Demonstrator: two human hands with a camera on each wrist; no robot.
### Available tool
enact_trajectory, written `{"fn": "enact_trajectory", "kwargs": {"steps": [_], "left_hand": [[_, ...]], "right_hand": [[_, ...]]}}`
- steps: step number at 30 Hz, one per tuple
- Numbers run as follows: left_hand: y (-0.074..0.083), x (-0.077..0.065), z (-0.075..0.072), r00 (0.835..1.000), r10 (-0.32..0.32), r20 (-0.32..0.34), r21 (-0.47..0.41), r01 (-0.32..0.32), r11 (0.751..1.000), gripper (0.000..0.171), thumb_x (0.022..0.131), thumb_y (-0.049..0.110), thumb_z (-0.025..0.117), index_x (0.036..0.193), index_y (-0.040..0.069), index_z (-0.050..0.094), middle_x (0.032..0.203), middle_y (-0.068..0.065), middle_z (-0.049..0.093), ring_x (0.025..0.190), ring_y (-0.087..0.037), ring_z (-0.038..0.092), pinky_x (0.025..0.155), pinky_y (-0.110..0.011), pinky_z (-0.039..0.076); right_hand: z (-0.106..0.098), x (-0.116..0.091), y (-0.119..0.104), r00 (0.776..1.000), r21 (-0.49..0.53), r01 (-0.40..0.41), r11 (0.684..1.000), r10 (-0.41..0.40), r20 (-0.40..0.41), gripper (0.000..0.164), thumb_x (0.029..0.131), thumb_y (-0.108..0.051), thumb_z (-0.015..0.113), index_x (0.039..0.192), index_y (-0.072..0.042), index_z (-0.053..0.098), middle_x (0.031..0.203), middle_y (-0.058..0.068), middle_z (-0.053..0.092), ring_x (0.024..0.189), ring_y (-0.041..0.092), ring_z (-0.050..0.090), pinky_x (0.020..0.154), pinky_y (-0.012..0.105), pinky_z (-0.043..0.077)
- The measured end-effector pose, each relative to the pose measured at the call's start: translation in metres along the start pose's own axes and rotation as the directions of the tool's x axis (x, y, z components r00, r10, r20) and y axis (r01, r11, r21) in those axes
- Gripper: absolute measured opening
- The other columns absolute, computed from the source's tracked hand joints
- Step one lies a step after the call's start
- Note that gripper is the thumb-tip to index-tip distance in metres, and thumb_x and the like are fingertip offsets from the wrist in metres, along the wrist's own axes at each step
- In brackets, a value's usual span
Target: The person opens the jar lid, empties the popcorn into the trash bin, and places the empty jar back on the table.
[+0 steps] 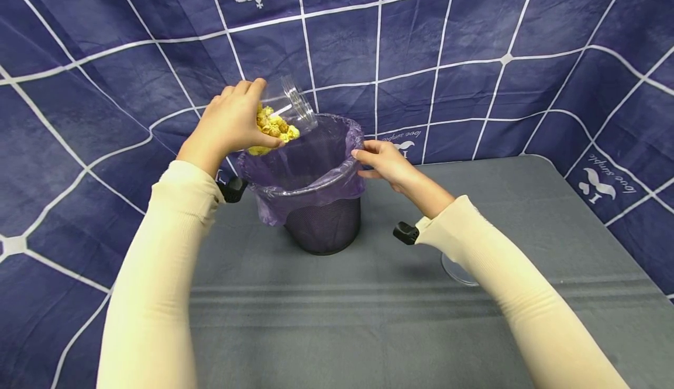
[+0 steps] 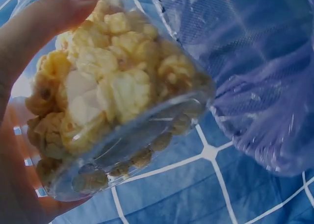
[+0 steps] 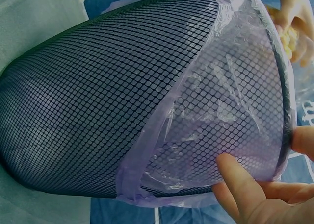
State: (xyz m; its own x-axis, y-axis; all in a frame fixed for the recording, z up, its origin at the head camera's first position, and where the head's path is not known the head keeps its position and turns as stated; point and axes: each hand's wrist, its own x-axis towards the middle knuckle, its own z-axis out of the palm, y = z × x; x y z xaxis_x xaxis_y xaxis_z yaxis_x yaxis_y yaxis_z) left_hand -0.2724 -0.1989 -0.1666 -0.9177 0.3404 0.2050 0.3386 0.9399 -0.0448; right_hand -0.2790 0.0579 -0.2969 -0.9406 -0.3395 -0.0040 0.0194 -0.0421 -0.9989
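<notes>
My left hand (image 1: pixel 234 117) grips a clear plastic jar (image 1: pixel 302 105) of yellow popcorn (image 1: pixel 271 124). The jar lies tilted on its side, its mouth over the mesh trash bin (image 1: pixel 323 225). In the left wrist view, the popcorn (image 2: pixel 122 82) fills much of the jar near its base. A purple trash bag (image 1: pixel 310 199) lines the bin and folds down over the rim. At the bin's right side, my right hand (image 1: pixel 387 164) pinches the bagged rim, with fingers against the outer mesh (image 3: pixel 98 96) in the right wrist view.
The bin stands on a grey tabletop (image 1: pixel 316 342), close to a blue checked curtain (image 1: pixel 405 44) that hangs behind and on both sides. A clear round disc (image 1: pixel 457 271) lies on the table, partly hidden by my right sleeve (image 1: pixel 505 278).
</notes>
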Motion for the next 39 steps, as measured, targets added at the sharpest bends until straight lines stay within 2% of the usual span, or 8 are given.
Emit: {"fn": "enact_trajectory", "kwargs": {"steps": [7, 15, 20, 23, 26, 30, 34, 39], "left_hand": [[-0.002, 0.001, -0.002, 0.996, 0.062, 0.056, 0.134, -0.069, 0.989, 0.109, 0.055, 0.047, 0.078, 0.137, 0.001, 0.023, 0.128, -0.025, 0.036, 0.112, -0.048, 0.033, 0.09, -0.059, 0.027], [0.004, -0.001, -0.005, 0.99, 0.131, 0.045, 0.254, -0.138, 0.957, 0.102, 0.053, 0.038, 0.079, 0.134, 0.0, 0.029, 0.124, -0.023, 0.039, 0.11, -0.046, 0.035, 0.089, -0.058, 0.027], [0.006, -0.001, -0.003, 0.983, 0.178, 0.042, 0.332, -0.181, 0.926, 0.099, 0.051, 0.032, 0.081, 0.132, 0.0, 0.033, 0.122, -0.023, 0.04, 0.111, -0.044, 0.036, 0.093, -0.055, 0.026], [0.005, -0.002, 0.0, 0.972, 0.236, 0.0, 0.38, -0.218, 0.899, 0.095, 0.048, 0.024, 0.082, 0.128, 0.001, 0.037, 0.118, -0.021, 0.042, 0.11, -0.042, 0.037, 0.096, -0.053, 0.024], [0.005, -0.003, 0.001, 0.949, 0.309, -0.064, 0.424, -0.254, 0.869, 0.086, 0.049, 0.016, 0.08, 0.124, 0.002, 0.041, 0.114, -0.02, 0.043, 0.108, -0.04, 0.038, 0.097, -0.052, 0.023], [0.005, -0.002, 0.003, 0.902, 0.412, -0.13, 0.502, -0.298, 0.812, 0.072, 0.056, 0.004, 0.075, 0.121, 0.002, 0.043, 0.111, -0.019, 0.045, 0.108, -0.039, 0.038, 0.099, -0.05, 0.022], [0.005, -0.002, 0.004, 0.846, 0.509, -0.157, 0.608, -0.323, 0.725, 0.053, 0.069, -0.007, 0.063, 0.119, 0.005, 0.047, 0.113, -0.018, 0.047, 0.112, -0.037, 0.038, 0.103, -0.046, 0.018], [0.008, -0.003, 0.004, 0.787, 0.603, -0.131, 0.71, -0.35, 0.611, 0.039, 0.083, -0.005, 0.042, 0.119, 0.008, 0.051, 0.12, -0.015, 0.048, 0.117, -0.033, 0.038, 0.106, -0.042, 0.012]], "right_hand": [[0.002, 0.0, -0.001, 1.0, -0.009, -0.014, 1.0, 0.014, -0.013, 0.033, 0.09, -0.011, 0.052, 0.115, 0.01, 0.049, 0.108, 0.013, 0.05, 0.1, 0.023, 0.052, 0.078, 0.03, 0.049], [0.002, 0.001, -0.002, 0.999, -0.025, -0.027, 0.999, 0.027, -0.022, 0.033, 0.09, -0.012, 0.052, 0.115, 0.009, 0.049, 0.108, 0.014, 0.05, 0.099, 0.025, 0.052, 0.078, 0.03, 0.049], [0.001, 0.002, -0.001, 1.0, -0.025, -0.028, 0.999, 0.027, -0.014, 0.035, 0.09, -0.013, 0.052, 0.118, 0.009, 0.048, 0.109, 0.014, 0.05, 0.1, 0.025, 0.052, 0.08, 0.031, 0.048], [0.001, 0.002, -0.001, 1.0, -0.023, -0.027, 0.999, 0.027, -0.011, 0.036, 0.09, -0.013, 0.052, 0.118, 0.01, 0.048, 0.11, 0.014, 0.05, 0.101, 0.024, 0.052, 0.081, 0.032, 0.048], [0.001, 0.002, -0.001, 1.0, -0.019, -0.014, 1.0, 0.014, -0.006, 0.035, 0.09, -0.012, 0.052, 0.117, 0.01, 0.048, 0.111, 0.015, 0.049, 0.103, 0.023, 0.051, 0.08, 0.031, 0.048], [0.0, -0.001, -0.002, 1.0, -0.001, 0.016, 1.0, -0.016, 0.002, 0.034, 0.089, -0.014, 0.055, 0.113, 0.01, 0.05, 0.109, 0.014, 0.05, 0.103, 0.021, 0.051, 0.079, 0.03, 0.049], [0.001, -0.001, -0.002, 1.0, 0.002, 0.018, 1.0, -0.018, 0.002, 0.034, 0.089, -0.013, 0.054, 0.113, 0.01, 0.05, 0.11, 0.014, 0.05, 0.104, 0.021, 0.051, 0.078, 0.029, 0.049], [0.001, 0.002, 0.0, 1.0, -0.006, -0.009, 1.0, 0.009, -0.001, 0.037, 0.09, -0.011, 0.051, 0.119, 0.012, 0.046, 0.113, 0.015, 0.049, 0.108, 0.022, 0.049, 0.08, 0.031, 0.048]]}}
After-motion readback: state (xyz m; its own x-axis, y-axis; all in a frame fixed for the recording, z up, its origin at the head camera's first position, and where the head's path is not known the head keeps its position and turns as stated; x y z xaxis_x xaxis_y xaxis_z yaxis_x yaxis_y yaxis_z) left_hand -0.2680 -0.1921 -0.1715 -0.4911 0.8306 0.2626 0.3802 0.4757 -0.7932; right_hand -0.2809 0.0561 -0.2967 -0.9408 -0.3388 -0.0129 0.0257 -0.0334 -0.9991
